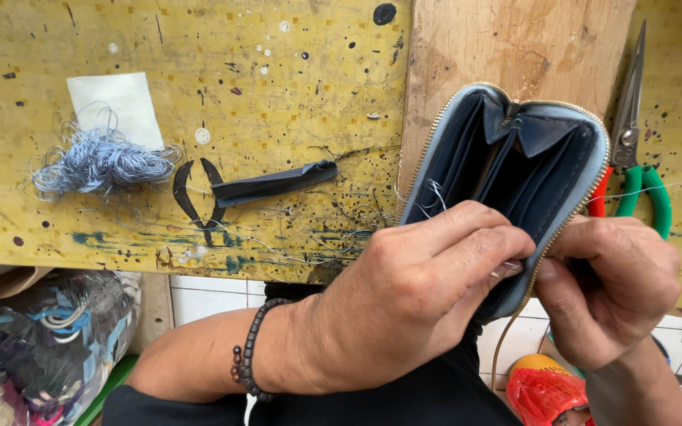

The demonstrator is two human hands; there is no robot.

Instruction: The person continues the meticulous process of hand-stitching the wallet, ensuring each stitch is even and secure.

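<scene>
zip-around wallet held open over the front edge of the yellow worktable, mouth facing the camera. pale blue outside, dark navy lining, brass-coloured zipper teeth round the rim. inside: centre divider plus side pockets, nothing visible in any compartment; loose pale thread ends sticking out at the left inner wall.

left hand closed around the wallet's near edge, fingers curled over the rim, thumb pressed at the lower corner. dark bead bracelet on that wrist.

right hand closed, pinching the wallet's right edge by the zipper tape, thumb tip just beside the left thumb. cannot tell whether anything small sits between those fingers.

on the table: tangle of grey-blue thread touching a white card; black strip with forked end, mid-table. green-and-red handled snips right of the wallet, partly hidden behind it. bare wooden board under the wallet's far end.

below table, left: clear plastic bag stuffed with mixed coloured scraps. below right: red mesh bag, contents not readable.
</scene>
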